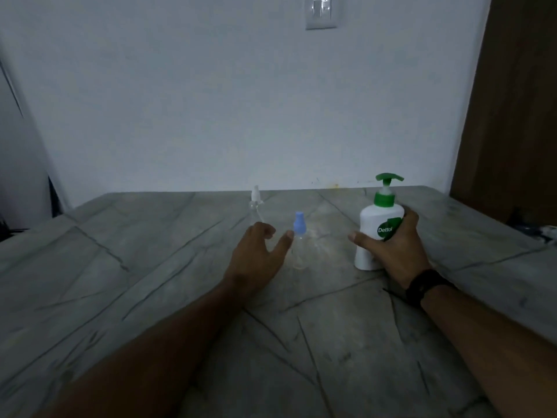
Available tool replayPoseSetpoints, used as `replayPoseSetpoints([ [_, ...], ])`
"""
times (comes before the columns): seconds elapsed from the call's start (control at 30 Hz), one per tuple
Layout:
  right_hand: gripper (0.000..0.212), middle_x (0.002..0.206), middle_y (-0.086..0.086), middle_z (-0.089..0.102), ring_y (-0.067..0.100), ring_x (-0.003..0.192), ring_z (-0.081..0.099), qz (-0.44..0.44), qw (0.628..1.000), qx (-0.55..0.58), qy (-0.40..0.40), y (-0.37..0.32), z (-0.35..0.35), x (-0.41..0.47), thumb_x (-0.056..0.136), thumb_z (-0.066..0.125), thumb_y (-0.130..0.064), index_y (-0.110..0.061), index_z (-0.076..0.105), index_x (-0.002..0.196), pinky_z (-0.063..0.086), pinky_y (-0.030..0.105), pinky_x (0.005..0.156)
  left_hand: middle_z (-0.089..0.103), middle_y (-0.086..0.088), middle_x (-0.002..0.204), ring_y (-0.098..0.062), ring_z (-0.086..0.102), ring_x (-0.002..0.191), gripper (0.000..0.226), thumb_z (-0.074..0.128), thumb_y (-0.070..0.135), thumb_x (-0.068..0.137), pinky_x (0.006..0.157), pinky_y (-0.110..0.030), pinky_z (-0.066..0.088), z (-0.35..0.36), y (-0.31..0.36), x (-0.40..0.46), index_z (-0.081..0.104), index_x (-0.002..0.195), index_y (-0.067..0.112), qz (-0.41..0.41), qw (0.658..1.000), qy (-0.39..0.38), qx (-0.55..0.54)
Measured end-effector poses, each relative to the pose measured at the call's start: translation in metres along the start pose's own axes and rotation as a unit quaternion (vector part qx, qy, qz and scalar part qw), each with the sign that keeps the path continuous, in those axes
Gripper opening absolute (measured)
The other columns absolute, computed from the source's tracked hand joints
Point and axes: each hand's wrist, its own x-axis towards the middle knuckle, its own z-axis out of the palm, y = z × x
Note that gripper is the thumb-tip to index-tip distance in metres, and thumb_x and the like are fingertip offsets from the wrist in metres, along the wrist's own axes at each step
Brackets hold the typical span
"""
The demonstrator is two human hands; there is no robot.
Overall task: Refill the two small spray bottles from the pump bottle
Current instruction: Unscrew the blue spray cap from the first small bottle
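A white pump bottle (376,233) with a green pump head stands upright on the grey stone table (150,267), right of centre. My right hand (391,248) grips its body from the right side. A small clear spray bottle with a blue cap (299,236) stands in the middle. My left hand (259,254) is just left of it, fingers loosely curved, thumb tip touching near its neck. A second clear spray bottle with a white cap (256,203) stands farther back, partly behind my left fingers.
A white wall with a light switch (321,12) rises right behind the table. A brown wooden door (512,116) stands at the right. Dark clutter (533,229) lies at the table's far right edge. A black band sits on my right wrist (425,289).
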Motion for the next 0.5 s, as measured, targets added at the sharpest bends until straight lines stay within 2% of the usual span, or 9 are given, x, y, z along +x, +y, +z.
replayPoseSetpoints([
  [0.1, 0.089, 0.115, -0.012, 0.054, 0.009, 0.104, 0.057, -0.009, 1.0, 0.018, 0.0, 0.001, 0.001, 0.001, 0.061, 0.092, -0.031, -0.032, 0.031, 0.126, 0.049, 0.033, 0.092, 0.053, 0.005, 0.115, -0.009, 0.052, 0.095, 0.041, 0.06, 0.051, 0.088, 0.076, -0.023, 0.038, -0.001, -0.019, 0.025, 0.053, 0.115, 0.021, -0.019, 0.999, 0.015, 0.021],
  [0.17, 0.092, 0.114, -0.012, 0.054, 0.007, 0.102, 0.058, -0.011, 1.0, 0.026, 0.001, 0.0, 0.003, 0.001, 0.056, 0.089, -0.04, -0.032, 0.031, 0.127, 0.05, 0.033, 0.091, 0.051, 0.0, 0.12, -0.014, 0.054, 0.096, 0.045, 0.064, 0.047, 0.087, 0.076, -0.025, 0.043, 0.002, -0.032, 0.046, 0.052, 0.119, 0.018, -0.031, 0.999, 0.03, 0.028],
  [0.23, 0.093, 0.112, -0.015, 0.054, 0.003, 0.1, 0.058, -0.013, 0.999, 0.034, 0.003, -0.001, 0.003, 0.001, 0.053, 0.085, -0.045, -0.033, 0.03, 0.127, 0.051, 0.035, 0.09, 0.049, -0.005, 0.125, -0.02, 0.055, 0.104, 0.056, 0.068, 0.049, 0.083, 0.085, -0.032, 0.05, 0.007, -0.043, 0.068, 0.05, 0.125, 0.014, -0.044, 0.998, 0.04, 0.035],
  [0.37, 0.093, 0.113, -0.016, 0.055, 0.004, 0.101, 0.059, -0.014, 0.999, 0.039, 0.003, 0.002, 0.005, 0.003, 0.055, 0.085, -0.045, -0.035, 0.03, 0.13, 0.053, 0.044, 0.094, 0.045, -0.01, 0.133, -0.027, 0.052, 0.116, 0.078, 0.072, 0.053, 0.078, 0.096, -0.038, 0.046, 0.017, -0.059, 0.104, 0.041, 0.136, 0.01, -0.068, 0.996, 0.039, 0.05],
  [0.43, 0.094, 0.115, -0.015, 0.056, 0.007, 0.104, 0.06, -0.014, 0.999, 0.043, 0.001, 0.003, 0.006, 0.003, 0.056, 0.085, -0.046, -0.036, 0.031, 0.132, 0.053, 0.046, 0.095, 0.048, -0.012, 0.133, -0.029, 0.052, 0.117, 0.08, 0.072, 0.054, 0.077, 0.097, -0.039, 0.045, 0.021, -0.065, 0.118, 0.042, 0.136, 0.009, -0.073, 0.995, 0.031, 0.061],
  [0.5, 0.092, 0.117, -0.015, 0.056, 0.006, 0.105, 0.06, -0.015, 0.999, 0.043, -0.002, 0.004, 0.006, 0.004, 0.058, 0.085, -0.045, -0.037, 0.031, 0.132, 0.053, 0.044, 0.094, 0.058, -0.011, 0.126, -0.029, 0.056, 0.112, 0.072, 0.07, 0.055, 0.078, 0.091, -0.036, 0.047, 0.025, -0.07, 0.128, 0.048, 0.129, 0.009, -0.068, 0.994, 0.028, 0.078],
])
